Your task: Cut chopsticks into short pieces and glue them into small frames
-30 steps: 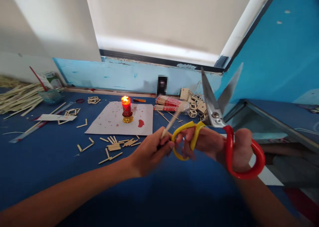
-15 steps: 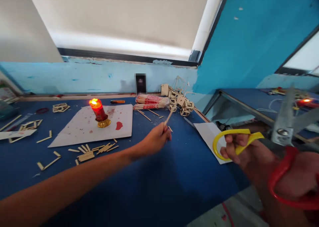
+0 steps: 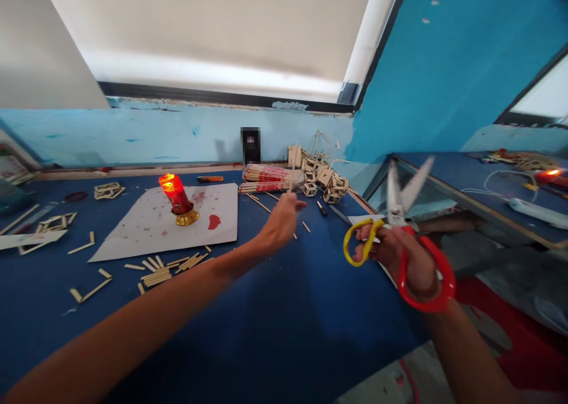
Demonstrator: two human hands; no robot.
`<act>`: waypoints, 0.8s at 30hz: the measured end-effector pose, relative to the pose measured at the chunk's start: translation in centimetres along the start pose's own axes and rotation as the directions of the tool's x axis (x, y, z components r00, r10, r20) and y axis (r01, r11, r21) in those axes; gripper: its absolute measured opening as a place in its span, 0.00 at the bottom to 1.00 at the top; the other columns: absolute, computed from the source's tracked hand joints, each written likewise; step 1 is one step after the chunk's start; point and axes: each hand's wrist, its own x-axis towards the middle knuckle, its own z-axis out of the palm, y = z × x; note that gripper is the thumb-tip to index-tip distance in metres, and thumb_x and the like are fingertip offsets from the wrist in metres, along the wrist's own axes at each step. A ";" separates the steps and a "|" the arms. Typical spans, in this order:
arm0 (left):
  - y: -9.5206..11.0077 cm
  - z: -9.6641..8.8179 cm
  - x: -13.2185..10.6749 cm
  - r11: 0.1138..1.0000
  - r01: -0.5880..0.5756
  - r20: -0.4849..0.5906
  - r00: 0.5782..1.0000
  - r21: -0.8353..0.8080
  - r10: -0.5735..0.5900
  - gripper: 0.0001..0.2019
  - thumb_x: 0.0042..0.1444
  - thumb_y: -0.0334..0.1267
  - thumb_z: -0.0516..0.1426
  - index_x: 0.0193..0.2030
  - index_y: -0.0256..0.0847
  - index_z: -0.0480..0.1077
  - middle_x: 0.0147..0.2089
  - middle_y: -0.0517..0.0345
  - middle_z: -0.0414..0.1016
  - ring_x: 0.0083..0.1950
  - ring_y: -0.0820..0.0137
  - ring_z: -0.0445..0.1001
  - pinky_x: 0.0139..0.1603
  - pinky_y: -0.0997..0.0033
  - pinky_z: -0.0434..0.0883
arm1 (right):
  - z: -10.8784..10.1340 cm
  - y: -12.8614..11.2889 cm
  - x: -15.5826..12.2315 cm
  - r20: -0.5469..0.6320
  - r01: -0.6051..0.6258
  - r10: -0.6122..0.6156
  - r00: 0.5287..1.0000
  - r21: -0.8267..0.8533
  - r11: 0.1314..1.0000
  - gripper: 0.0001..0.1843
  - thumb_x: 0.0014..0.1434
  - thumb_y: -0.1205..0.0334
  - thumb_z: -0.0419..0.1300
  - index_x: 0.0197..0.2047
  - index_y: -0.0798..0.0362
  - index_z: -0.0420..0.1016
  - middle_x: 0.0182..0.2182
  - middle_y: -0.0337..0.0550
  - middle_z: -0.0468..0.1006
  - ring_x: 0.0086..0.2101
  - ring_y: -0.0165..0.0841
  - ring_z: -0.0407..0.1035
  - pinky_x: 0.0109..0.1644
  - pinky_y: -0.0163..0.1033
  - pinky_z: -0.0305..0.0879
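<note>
My left hand (image 3: pixel 280 219) is closed around a thin wooden stick (image 3: pixel 293 166) that points upward over the middle of the table. At the right, my right hand (image 3: pixel 399 253) grips a pair of scissors (image 3: pixel 396 209) with one yellow and one red handle. Its fingers pass through the handle loops, and the blades stand apart, pointing up. The scissors are well apart from the stick. Just beyond my left hand lie bundles of sticks (image 3: pixel 266 179) in clear and red wrapping. Cube-like stick frames (image 3: pixel 326 176) are heaped beside them.
A lit red candle (image 3: pixel 175 196) in a gold holder stands on a wax-spotted white sheet (image 3: pixel 133 226). Cut stick pieces (image 3: pixel 157 275) lie on the blue table (image 3: pixel 248 345). An orange cutter (image 3: pixel 210 179) rests near the wall. A second table (image 3: pixel 448 164) is at right.
My right hand has brought the scissors left, closer to the table. The stick in my left hand now points more upright, and that hand has shifted slightly left and up.
</note>
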 end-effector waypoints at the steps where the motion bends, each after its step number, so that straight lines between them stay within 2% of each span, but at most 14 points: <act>1: 0.4 -1.7 -1.3 1.000 0.004 0.010 1.000 -0.006 -0.004 0.25 0.76 0.49 0.41 0.42 0.36 0.74 0.46 0.47 0.80 0.46 0.61 0.79 0.51 0.54 0.75 | 0.7 -0.6 0.8 0.031 -0.015 0.023 0.999 -0.227 0.974 0.38 0.68 0.32 0.36 0.36 0.51 0.76 0.37 0.52 0.80 0.29 0.41 0.74 0.38 0.48 0.73; 2: 0.7 -3.5 -2.8 1.000 0.005 0.021 1.000 -0.009 -0.005 0.28 0.76 0.48 0.37 0.38 0.38 0.72 0.42 0.47 0.80 0.41 0.62 0.79 0.47 0.56 0.75 | 1.6 -1.2 1.7 0.065 -0.011 0.045 0.997 -0.452 0.892 0.39 0.68 0.32 0.34 0.35 0.51 0.75 0.34 0.52 0.80 0.29 0.41 0.75 0.37 0.46 0.72; 3: 0.9 -5.3 -4.2 1.000 0.002 0.024 1.000 -0.009 -0.001 0.27 0.75 0.48 0.37 0.35 0.39 0.70 0.40 0.49 0.80 0.38 0.63 0.79 0.44 0.59 0.75 | 2.6 -1.8 2.7 0.093 0.003 0.067 0.993 -0.603 0.798 0.40 0.68 0.30 0.36 0.32 0.51 0.75 0.30 0.51 0.80 0.28 0.41 0.75 0.37 0.45 0.71; 6: 1.0 -10.4 -8.3 1.000 -0.004 0.016 1.000 0.028 0.003 0.22 0.72 0.51 0.44 0.30 0.43 0.63 0.28 0.59 0.73 0.29 0.67 0.72 0.35 0.65 0.70 | 6.3 -2.7 5.8 0.078 0.021 0.071 0.994 -0.804 0.594 0.35 0.59 0.27 0.55 0.24 0.53 0.72 0.27 0.57 0.80 0.32 0.48 0.76 0.38 0.47 0.67; 9: 0.4 -13.6 -11.8 0.994 0.020 0.010 1.000 0.103 -0.021 0.21 0.72 0.53 0.47 0.32 0.43 0.64 0.25 0.64 0.67 0.27 0.70 0.66 0.32 0.69 0.65 | 9.6 -2.7 7.7 0.075 0.045 0.053 0.996 -0.899 0.436 0.32 0.56 0.33 0.63 0.25 0.58 0.76 0.29 0.65 0.81 0.35 0.52 0.78 0.37 0.46 0.65; 11: -0.1 -14.6 -13.7 0.988 0.047 0.025 0.998 0.149 -0.052 0.21 0.72 0.54 0.48 0.35 0.42 0.68 0.24 0.66 0.65 0.25 0.71 0.64 0.31 0.70 0.63 | 10.7 -2.5 7.9 0.119 0.104 0.015 0.993 -0.918 0.384 0.31 0.61 0.37 0.61 0.30 0.60 0.80 0.32 0.65 0.82 0.36 0.50 0.79 0.36 0.44 0.62; 13: -0.5 -15.1 -15.1 0.975 0.069 0.049 0.996 0.212 -0.081 0.20 0.73 0.53 0.48 0.41 0.41 0.72 0.24 0.67 0.64 0.26 0.71 0.64 0.32 0.70 0.63 | 10.9 -2.3 7.8 0.168 0.168 -0.033 0.985 -0.920 0.353 0.27 0.64 0.41 0.59 0.31 0.58 0.81 0.32 0.62 0.82 0.34 0.47 0.79 0.34 0.43 0.59; 17: -0.8 -15.4 -16.8 0.939 0.055 0.046 0.996 0.338 -0.075 0.20 0.74 0.52 0.47 0.48 0.42 0.74 0.28 0.65 0.66 0.30 0.71 0.66 0.32 0.72 0.64 | 10.4 -3.3 6.5 0.164 0.191 -0.113 0.980 -0.932 0.308 0.19 0.59 0.48 0.67 0.25 0.53 0.74 0.24 0.50 0.78 0.25 0.40 0.73 0.28 0.40 0.52; 19: -0.7 -15.5 -17.2 0.916 0.029 0.030 0.999 0.399 -0.045 0.18 0.75 0.50 0.47 0.49 0.43 0.74 0.29 0.64 0.67 0.29 0.71 0.66 0.29 0.72 0.63 | 10.9 -4.5 4.9 0.180 0.263 -0.257 0.950 -0.904 0.337 0.16 0.67 0.52 0.58 0.31 0.50 0.73 0.26 0.44 0.77 0.27 0.38 0.70 0.29 0.40 0.54; 20: -0.7 -15.5 -17.3 0.900 0.009 0.026 0.999 0.435 -0.022 0.17 0.75 0.48 0.47 0.49 0.44 0.73 0.30 0.64 0.69 0.28 0.71 0.67 0.29 0.72 0.63 | 11.7 -5.2 4.0 0.218 0.429 -0.467 0.857 -0.804 0.412 0.16 0.69 0.54 0.56 0.30 0.50 0.72 0.25 0.42 0.75 0.26 0.36 0.68 0.30 0.40 0.57; 21: -0.7 -15.6 -17.5 0.882 -0.019 0.022 1.000 0.470 0.010 0.15 0.75 0.46 0.47 0.49 0.44 0.73 0.31 0.64 0.71 0.29 0.71 0.68 0.30 0.72 0.64 | 12.6 -5.9 3.0 0.265 0.615 -0.641 0.720 -0.670 0.415 0.14 0.70 0.58 0.55 0.32 0.50 0.71 0.26 0.42 0.74 0.27 0.35 0.68 0.32 0.41 0.60; 22: -0.7 -15.6 -17.6 0.862 -0.055 0.021 0.998 0.503 0.051 0.13 0.75 0.43 0.48 0.48 0.45 0.72 0.33 0.63 0.73 0.30 0.71 0.71 0.32 0.72 0.66 | 13.8 -6.5 2.2 0.329 0.763 -0.751 0.573 -0.549 0.341 0.09 0.69 0.62 0.55 0.36 0.52 0.73 0.29 0.45 0.75 0.31 0.37 0.69 0.35 0.42 0.62; 23: -0.7 -15.6 -17.8 0.840 -0.095 0.024 0.995 0.534 0.097 0.12 0.74 0.41 0.48 0.48 0.45 0.72 0.35 0.63 0.75 0.32 0.71 0.73 0.34 0.71 0.67 | 15.2 -6.9 1.6 0.417 0.848 -0.793 0.445 -0.482 0.222 0.05 0.67 0.65 0.57 0.41 0.54 0.74 0.35 0.48 0.78 0.37 0.40 0.71 0.42 0.45 0.65; 24: -0.8 -15.6 -17.9 0.814 -0.135 0.031 0.989 0.565 0.143 0.11 0.74 0.38 0.48 0.48 0.45 0.71 0.36 0.62 0.76 0.34 0.71 0.74 0.36 0.71 0.68 | 16.6 -7.1 1.2 0.508 0.868 -0.768 0.390 -0.482 0.121 0.07 0.66 0.65 0.59 0.47 0.56 0.75 0.41 0.52 0.80 0.44 0.44 0.72 0.49 0.49 0.64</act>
